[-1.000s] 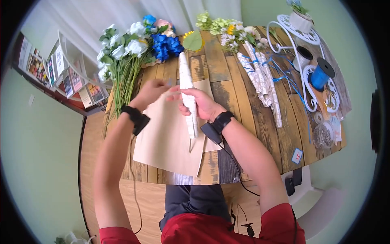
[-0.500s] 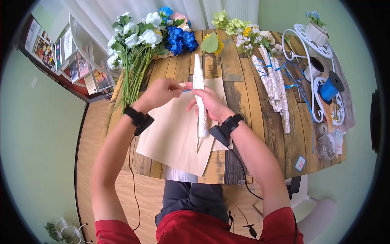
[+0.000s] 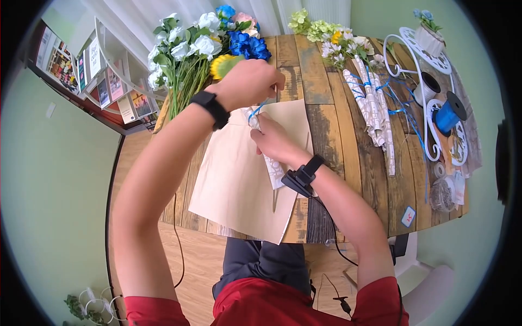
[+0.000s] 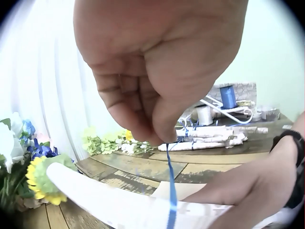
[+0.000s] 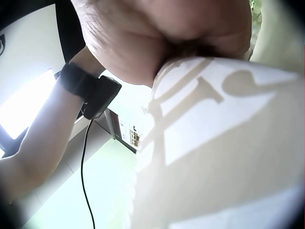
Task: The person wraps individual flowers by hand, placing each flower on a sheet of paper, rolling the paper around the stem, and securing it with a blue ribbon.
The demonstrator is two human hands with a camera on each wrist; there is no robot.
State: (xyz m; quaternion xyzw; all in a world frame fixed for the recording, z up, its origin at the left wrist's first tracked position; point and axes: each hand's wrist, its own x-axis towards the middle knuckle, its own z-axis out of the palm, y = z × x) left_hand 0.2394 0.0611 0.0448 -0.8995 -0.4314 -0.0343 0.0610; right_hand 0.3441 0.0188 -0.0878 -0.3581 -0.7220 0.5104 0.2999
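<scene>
Wooden bench [image 3: 326, 108]: right hand [image 3: 274, 142] grips the paper-wrapped flower [image 3: 272, 163]; above, left hand [image 3: 247, 81] fingers pinch blue ribbon [image 4: 170, 191].

roll [image 3: 274, 168] top hidden behind right hand [image 3: 274, 142] | ribbon [image 4: 170, 191] cut off at bottom edge | sunflower [image 3: 222, 64] partly behind left hand [image 3: 247, 82]

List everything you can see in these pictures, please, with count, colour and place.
Paper-wrapped flower: one, white printed wrap, over the sheet, held by the right hand.
Ribbon: one strand, blue, pinched above the wrap.
Paper sheet: one, beige, near table edge.
Table: one, weathered wood.
Loose flowers: a pile, white and blue, far left.
Wrapped bundles: several, white, right of centre.
Ribbon spool: one, blue, far right.
Left hand: pinches ribbon.
Right hand: grips wrap.
</scene>
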